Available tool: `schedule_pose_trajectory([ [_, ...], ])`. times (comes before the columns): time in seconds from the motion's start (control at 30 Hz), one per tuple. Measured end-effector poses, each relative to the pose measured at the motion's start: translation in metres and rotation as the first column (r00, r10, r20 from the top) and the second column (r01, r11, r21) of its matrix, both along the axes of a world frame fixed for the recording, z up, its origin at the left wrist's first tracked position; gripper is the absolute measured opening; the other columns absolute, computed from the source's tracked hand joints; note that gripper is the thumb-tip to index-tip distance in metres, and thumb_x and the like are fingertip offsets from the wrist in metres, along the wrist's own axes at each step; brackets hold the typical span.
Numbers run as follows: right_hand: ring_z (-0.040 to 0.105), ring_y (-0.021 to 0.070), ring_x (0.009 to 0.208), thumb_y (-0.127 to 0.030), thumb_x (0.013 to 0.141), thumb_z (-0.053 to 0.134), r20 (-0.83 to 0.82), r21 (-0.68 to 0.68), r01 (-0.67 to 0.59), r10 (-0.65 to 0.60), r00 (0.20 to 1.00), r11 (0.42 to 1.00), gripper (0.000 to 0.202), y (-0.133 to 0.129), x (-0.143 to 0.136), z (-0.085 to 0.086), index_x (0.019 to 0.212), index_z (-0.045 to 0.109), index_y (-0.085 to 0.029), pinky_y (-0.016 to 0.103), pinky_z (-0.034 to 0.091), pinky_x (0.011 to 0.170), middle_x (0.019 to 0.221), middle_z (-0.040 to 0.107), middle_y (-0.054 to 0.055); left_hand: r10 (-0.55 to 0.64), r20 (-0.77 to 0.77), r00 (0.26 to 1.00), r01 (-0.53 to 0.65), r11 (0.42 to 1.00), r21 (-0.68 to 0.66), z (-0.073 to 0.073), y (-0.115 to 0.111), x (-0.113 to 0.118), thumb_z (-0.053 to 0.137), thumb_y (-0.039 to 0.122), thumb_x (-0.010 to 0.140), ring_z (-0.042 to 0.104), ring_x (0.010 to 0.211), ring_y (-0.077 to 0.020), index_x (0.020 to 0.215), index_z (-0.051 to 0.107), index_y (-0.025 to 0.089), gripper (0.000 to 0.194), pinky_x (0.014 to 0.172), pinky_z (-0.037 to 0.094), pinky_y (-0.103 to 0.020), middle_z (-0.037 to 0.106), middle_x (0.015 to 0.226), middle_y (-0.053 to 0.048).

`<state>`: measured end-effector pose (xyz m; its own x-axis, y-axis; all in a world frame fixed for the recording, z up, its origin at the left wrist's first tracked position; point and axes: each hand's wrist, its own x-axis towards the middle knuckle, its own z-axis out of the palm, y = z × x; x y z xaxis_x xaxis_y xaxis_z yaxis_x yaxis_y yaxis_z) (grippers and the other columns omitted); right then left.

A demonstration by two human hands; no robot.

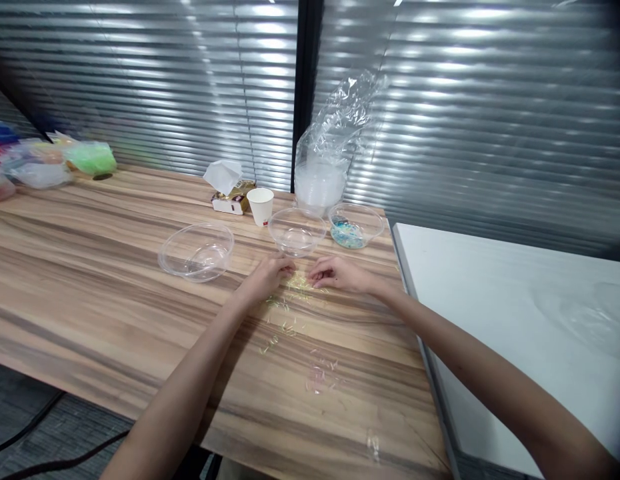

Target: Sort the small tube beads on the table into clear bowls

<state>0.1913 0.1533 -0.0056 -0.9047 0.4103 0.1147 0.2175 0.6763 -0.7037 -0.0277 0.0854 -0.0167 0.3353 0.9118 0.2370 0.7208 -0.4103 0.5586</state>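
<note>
Left hand (271, 274) and right hand (339, 274) flank yellow pieces (300, 287) on the table (115, 300), likely so both can reach; fingers curl, pinching what I cannot tell. The middle bowl (315, 242) sits just beyond, seemingly handy
</note>
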Motion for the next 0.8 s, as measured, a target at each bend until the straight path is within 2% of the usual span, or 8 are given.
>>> schedule_pose_trajectory([
  [0.4,0.063,0.0179,0.084,-0.021,0.087,0.062,-0.063,-0.004,-0.001,0.001,0.998,1.0,0.009,-0.005,-0.001,0.0,0.087,0.07,-0.017,0.029,0.049,0.077,0.091,0.069,0.006,0.11,0.036,0.993,-0.109,0.994,-0.02,0.001,-0.001,0.001,0.054,0.007,0.08,0.06,0.082,-0.0176,0.08,0.066,0.015,0.015,0.077,0.046,-0.027,0.067,0.085,-0.005],
  [0.7,0.063,0.0183,0.082,-0.026,0.087,0.061,-0.084,-0.078,0.032,-0.038,0.996,0.996,0.013,-0.005,-0.001,-0.003,0.087,0.069,-0.016,0.029,0.048,0.075,0.09,0.069,0.006,0.123,0.072,0.99,-0.113,0.985,-0.131,0.001,0.0,-0.01,0.059,0.008,0.077,0.063,0.083,-0.0185,0.087,0.068,0.013,0.015,0.079,0.049,-0.028,0.069,0.091,-0.007],
  [0.8,0.063,0.0181,0.081,-0.027,0.086,0.061,-0.092,-0.093,0.046,-0.054,0.994,0.995,0.014,-0.006,-0.001,-0.004,0.086,0.069,-0.016,0.029,0.048,0.075,0.089,0.069,0.006,0.122,0.087,0.989,-0.112,0.987,-0.117,-0.001,0.0,-0.008,0.061,0.01,0.077,0.063,0.084,-0.0184,0.087,0.068,0.014,0.013,0.079,0.049,-0.028,0.068,0.091,-0.006],
])
